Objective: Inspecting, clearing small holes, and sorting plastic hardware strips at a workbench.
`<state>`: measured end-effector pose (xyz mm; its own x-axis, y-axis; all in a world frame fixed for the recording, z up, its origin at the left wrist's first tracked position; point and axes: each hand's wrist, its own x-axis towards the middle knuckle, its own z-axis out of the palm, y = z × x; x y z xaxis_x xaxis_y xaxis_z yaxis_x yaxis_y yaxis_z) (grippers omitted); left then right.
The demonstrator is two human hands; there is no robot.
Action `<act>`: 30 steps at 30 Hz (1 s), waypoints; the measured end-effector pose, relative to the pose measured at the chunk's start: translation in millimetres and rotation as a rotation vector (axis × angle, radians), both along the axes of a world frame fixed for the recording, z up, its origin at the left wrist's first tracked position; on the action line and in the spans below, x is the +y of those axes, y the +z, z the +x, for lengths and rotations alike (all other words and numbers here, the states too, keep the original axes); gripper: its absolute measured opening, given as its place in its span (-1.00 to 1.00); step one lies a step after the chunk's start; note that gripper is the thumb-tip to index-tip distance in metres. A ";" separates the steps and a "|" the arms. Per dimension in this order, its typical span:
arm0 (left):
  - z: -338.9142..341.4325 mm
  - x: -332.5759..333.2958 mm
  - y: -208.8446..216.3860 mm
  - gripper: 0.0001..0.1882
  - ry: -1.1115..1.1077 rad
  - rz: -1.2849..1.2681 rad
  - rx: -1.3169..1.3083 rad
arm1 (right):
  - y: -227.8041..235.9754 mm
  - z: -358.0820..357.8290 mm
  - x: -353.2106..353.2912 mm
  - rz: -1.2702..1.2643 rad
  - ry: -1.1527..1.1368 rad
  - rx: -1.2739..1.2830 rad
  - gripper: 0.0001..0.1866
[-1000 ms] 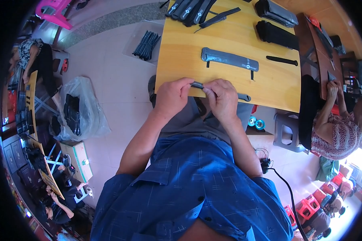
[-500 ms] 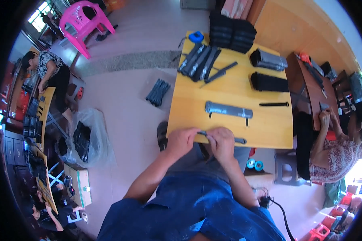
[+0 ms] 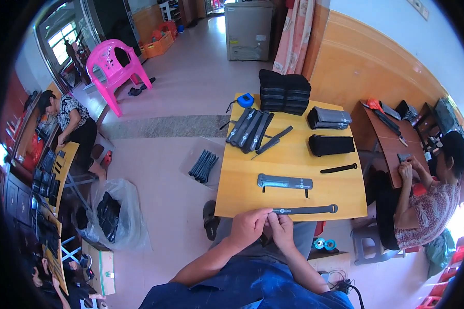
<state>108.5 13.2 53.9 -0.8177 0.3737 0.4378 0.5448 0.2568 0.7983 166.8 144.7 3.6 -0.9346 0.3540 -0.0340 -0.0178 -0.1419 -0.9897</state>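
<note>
Close to the table's near edge, a dark grey strap (image 3: pixel 312 210) with a ring-like end stretches out to the right. Its left end is pinched between the fingers of my left hand (image 3: pixel 248 227). My right hand (image 3: pixel 282 232) is closed at the strap's lower edge, thumb and fingers together beside the left fingertips. Just beyond lies a flat grey sleeve-like piece (image 3: pixel 285 182) with two short black tabs sticking out toward me. Further right rests a separate black strap (image 3: pixel 338 168) with a looped end.
Bundled grey strips (image 3: pixel 249 129), a blue tape measure (image 3: pixel 246 100), a black folded stack (image 3: pixel 285 91), a grey bundle (image 3: pixel 329 118) and a black bundle (image 3: pixel 331 145) occupy the far table (image 3: pixel 237 195). A bin of dark strips (image 3: pixel 203 166) stands left. Co-workers sit both sides.
The view has tilted up, so the table appears lower. My right hand has shifted back toward the left hand, leaving more of the strap and its ring end uncovered.
</note>
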 end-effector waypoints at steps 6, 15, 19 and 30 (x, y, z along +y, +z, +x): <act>9.1 -1.1 6.3 -0.83 -0.044 0.022 -0.077 | 15.1 3.3 4.5 0.405 -0.028 0.057 -0.76; 4.2 -8.8 5.1 -0.84 -0.120 -0.018 -0.094 | 16.5 11.4 24.2 0.444 0.240 0.005 -0.81; 2.1 -15.5 10.3 -0.81 -0.192 -0.030 0.086 | 21.8 9.5 45.0 0.481 0.418 0.115 -0.83; 0.4 -17.6 24.0 -0.82 -0.394 0.115 0.055 | 46.1 17.5 48.2 0.260 0.642 0.046 -0.81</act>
<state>108.9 -4.4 77.9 -0.5962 0.5997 0.5338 0.6260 -0.0689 0.7767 184.4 192.9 49.7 -0.9603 -0.2780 0.0217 -0.0524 0.1035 -0.9932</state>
